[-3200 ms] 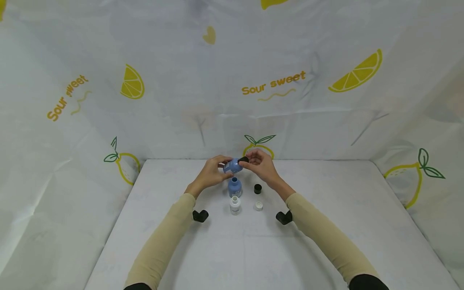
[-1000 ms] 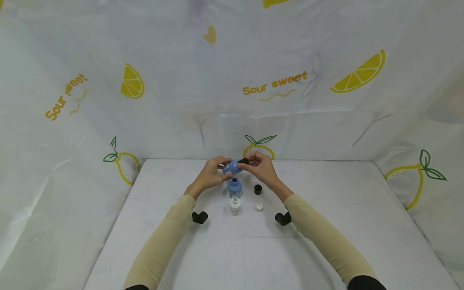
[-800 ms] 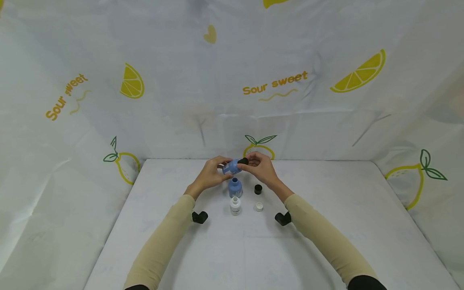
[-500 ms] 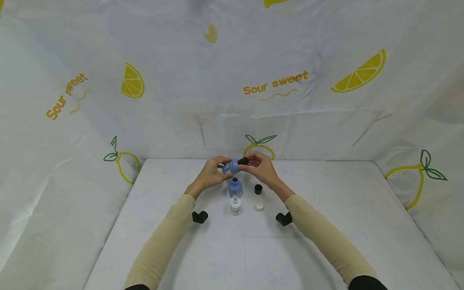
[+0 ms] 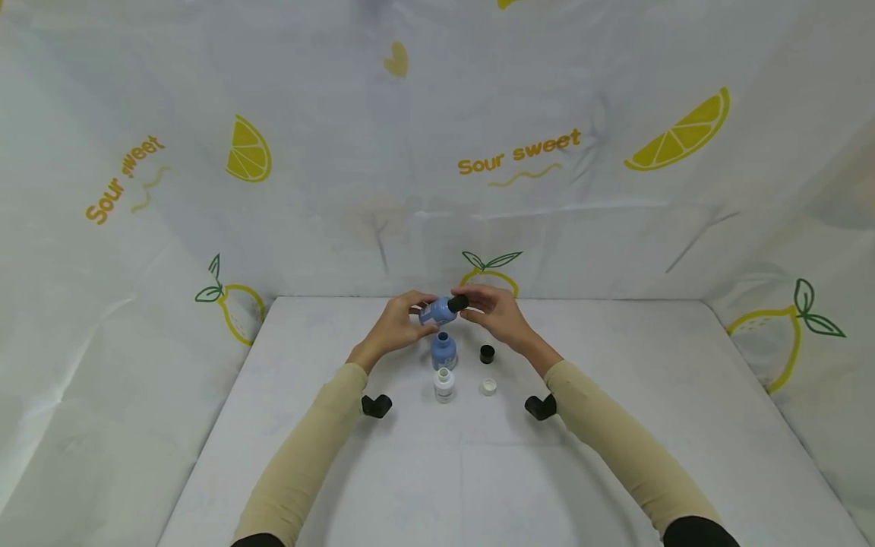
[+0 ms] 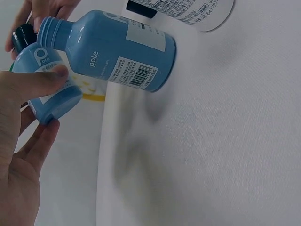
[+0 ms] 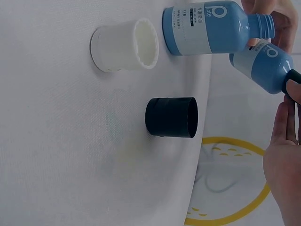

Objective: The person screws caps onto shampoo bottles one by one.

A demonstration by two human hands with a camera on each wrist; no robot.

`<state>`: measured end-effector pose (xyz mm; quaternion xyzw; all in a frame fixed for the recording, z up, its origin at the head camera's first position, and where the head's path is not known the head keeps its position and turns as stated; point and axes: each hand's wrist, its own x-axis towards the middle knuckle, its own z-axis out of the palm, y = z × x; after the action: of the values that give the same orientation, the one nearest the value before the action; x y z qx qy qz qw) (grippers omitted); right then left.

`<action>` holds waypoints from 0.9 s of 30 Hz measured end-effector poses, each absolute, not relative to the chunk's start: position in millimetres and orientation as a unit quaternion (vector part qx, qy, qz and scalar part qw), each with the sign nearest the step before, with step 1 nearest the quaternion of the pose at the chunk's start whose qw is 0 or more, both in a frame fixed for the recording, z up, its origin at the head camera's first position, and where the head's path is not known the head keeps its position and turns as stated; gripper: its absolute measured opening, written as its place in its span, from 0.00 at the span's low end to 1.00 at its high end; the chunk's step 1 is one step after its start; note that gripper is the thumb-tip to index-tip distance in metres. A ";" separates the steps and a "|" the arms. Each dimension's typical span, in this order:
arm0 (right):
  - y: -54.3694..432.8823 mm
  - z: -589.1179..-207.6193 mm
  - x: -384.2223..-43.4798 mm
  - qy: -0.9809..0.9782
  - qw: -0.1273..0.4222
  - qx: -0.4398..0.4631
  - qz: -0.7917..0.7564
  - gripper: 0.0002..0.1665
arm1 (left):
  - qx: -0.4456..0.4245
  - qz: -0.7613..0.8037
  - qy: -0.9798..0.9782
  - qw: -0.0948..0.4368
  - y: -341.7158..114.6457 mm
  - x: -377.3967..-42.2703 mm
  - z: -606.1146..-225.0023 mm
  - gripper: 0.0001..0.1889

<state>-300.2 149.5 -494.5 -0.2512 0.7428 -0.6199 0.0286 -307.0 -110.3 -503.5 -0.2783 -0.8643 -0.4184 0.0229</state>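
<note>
In the head view my left hand grips a small blue bottle by its body, tilted above the table, its neck towards the right. A black cap sits at the neck. My right hand has its thumb and fingers around that cap; the right wrist view shows the thumb against it. Just in front stands a second blue bottle, upright, with a bare threaded neck. Nearer still is a white bottle, uncapped. The left wrist view hides part of the held bottle behind the thumb.
Right of the standing bottles, a loose black cap and a white cap lie on the white table. A white curtain with lemon prints hangs behind the table. Black wrist-worn pieces stick out inward from both sleeves.
The right fingers have straightened and shifted slightly around the cap, and the right forearm has moved a little to the right. The left hand keeps its hold on the bottle.
</note>
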 end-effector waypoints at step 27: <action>141.8 -490.3 -296.8 0.787 0.014 -0.182 -0.589 0.26 | -0.267 -0.422 -0.866 0.021 -110.4 -304.3 -504.1 0.29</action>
<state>-296.8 141.8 -490.3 -0.1821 0.7874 -0.5888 0.0144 -304.3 -110.4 -504.1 -0.2669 -0.8663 -0.4217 0.0214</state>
